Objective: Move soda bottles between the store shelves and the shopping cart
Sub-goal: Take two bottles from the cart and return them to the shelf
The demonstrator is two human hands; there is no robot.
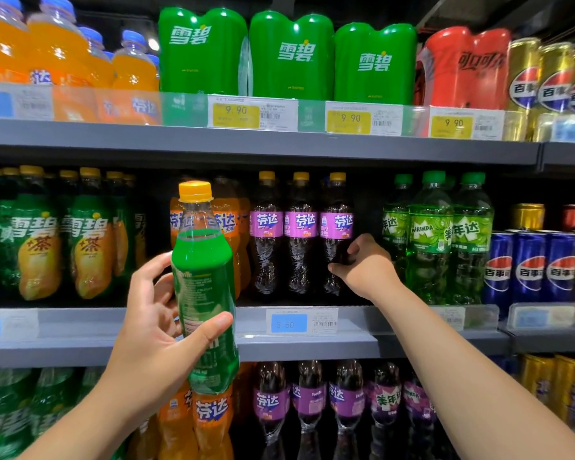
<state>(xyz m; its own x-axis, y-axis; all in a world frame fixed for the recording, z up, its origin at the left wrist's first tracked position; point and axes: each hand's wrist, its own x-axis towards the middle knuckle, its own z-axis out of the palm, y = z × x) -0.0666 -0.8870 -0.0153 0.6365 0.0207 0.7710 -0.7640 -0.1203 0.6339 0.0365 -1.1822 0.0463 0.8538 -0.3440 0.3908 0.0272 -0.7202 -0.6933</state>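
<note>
My left hand (153, 313) grips a green soda bottle with a yellow cap (203, 277), held upright in front of the middle shelf (306, 343). My right hand (365, 267) reaches into that shelf, its fingers curled round the rightmost of three dark purple-label soda bottles (336, 234), which stands on the shelf. Orange soda bottles (226, 224) stand behind the green bottle. No shopping cart is in view.
Green bottles with a mango-tea label (37, 240) fill the middle shelf's left; light green bottles (435, 237) and blue cans (528, 263) fill its right. Green multipacks (292, 54) sit on the top shelf. More purple bottles (309, 403) stand on the lower shelf.
</note>
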